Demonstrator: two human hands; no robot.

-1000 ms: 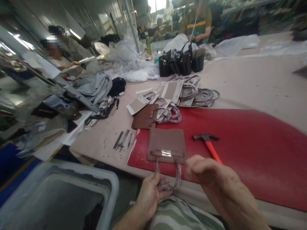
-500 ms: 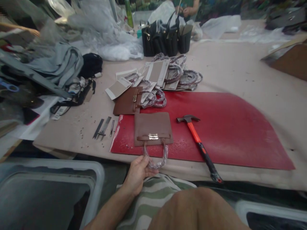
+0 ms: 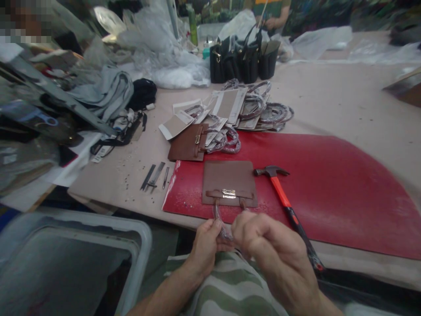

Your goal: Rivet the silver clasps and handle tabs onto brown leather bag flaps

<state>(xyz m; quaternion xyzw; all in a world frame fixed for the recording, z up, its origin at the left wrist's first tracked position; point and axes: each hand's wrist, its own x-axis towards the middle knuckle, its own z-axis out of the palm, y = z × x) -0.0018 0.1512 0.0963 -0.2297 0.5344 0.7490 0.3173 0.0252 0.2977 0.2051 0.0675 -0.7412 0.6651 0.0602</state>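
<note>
A brown leather bag panel (image 3: pixel 229 175) lies flat at the near edge of the red mat, its metal clasp and strap toward me. From it a plastic-wrapped bag handle (image 3: pixel 218 214) hangs over the table's edge. My left hand (image 3: pixel 206 245) is closed around the left side of this handle, thumb on top. At the handle's right side my right hand (image 3: pixel 272 245) is curled with bent fingers, covering that part; its fingertips are hidden. Right of the panel a claw hammer (image 3: pixel 279 191) with an orange and black grip lies on the mat.
Behind the panel are another brown panel (image 3: pixel 187 142) and a pile of panels with wrapped handles (image 3: pixel 226 105). Several metal tools (image 3: pixel 153 177) lie left of the red mat (image 3: pixel 329 184). Black bags (image 3: pixel 243 59) stand farther back, near another person's hands (image 3: pixel 271 23). A plastic bin (image 3: pixel 141 245) is below left.
My right hand has come up from the lower edge to the handle's right side. My left hand still holds the handle. The whole view has shifted, so things appear farther right.
</note>
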